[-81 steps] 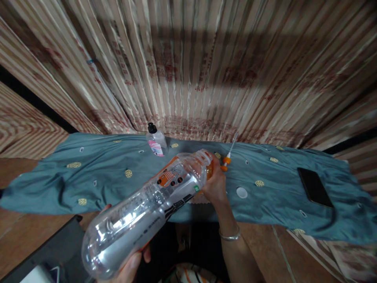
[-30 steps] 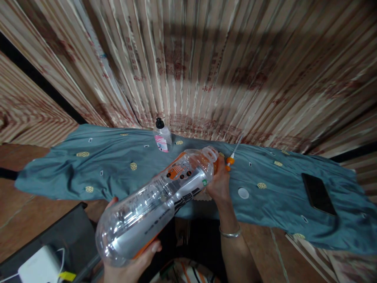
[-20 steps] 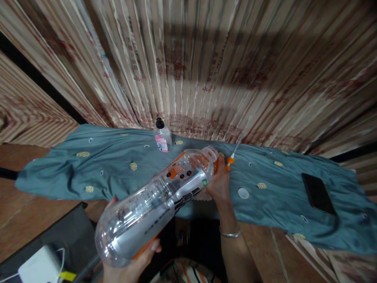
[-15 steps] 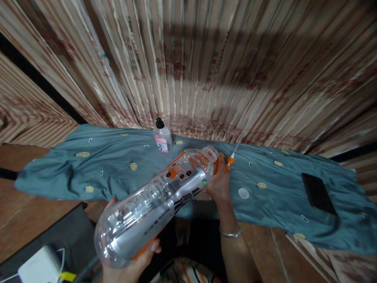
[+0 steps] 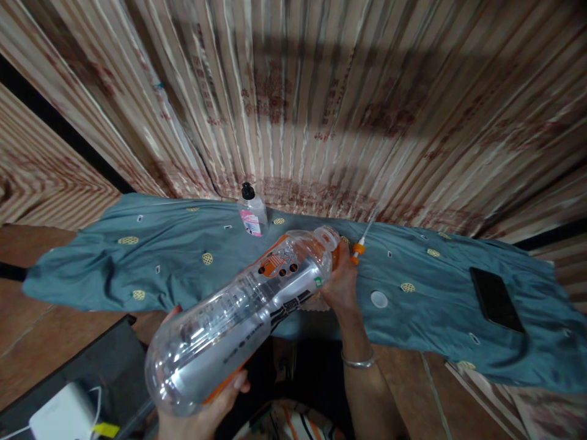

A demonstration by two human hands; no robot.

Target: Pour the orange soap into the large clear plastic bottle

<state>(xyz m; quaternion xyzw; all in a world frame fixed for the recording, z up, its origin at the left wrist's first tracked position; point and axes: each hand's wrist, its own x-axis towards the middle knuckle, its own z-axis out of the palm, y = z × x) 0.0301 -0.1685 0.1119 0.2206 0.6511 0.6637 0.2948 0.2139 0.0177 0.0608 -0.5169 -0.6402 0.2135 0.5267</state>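
Note:
A large clear plastic bottle point(image 5: 238, 318) with an orange and black label lies tilted, its neck pointing away from me. My left hand point(image 5: 206, 409) cups the bottle's base from below, fingers curled round it. My right hand point(image 5: 340, 282) is closed round the neck end, by the open mouth point(image 5: 329, 235). A silver bangle point(image 5: 356, 363) sits on the right wrist. Just beyond the right hand, an orange-tipped white tool point(image 5: 360, 243) lies on the blue-green cloth point(image 5: 137, 263). A white cap point(image 5: 378, 299) rests on the cloth to the right of that hand.
A small clear bottle with a black cap and pink label point(image 5: 252, 214) stands at the cloth's far edge. A black phone point(image 5: 495, 299) lies at the right. Striped curtains point(image 5: 298, 104) hang behind. A dark box with a white charger point(image 5: 59, 415) sits at lower left.
The view has shifted to the right since the oldest frame and the charger has come into sight. Over the last second the bottle and both hands have hardly moved.

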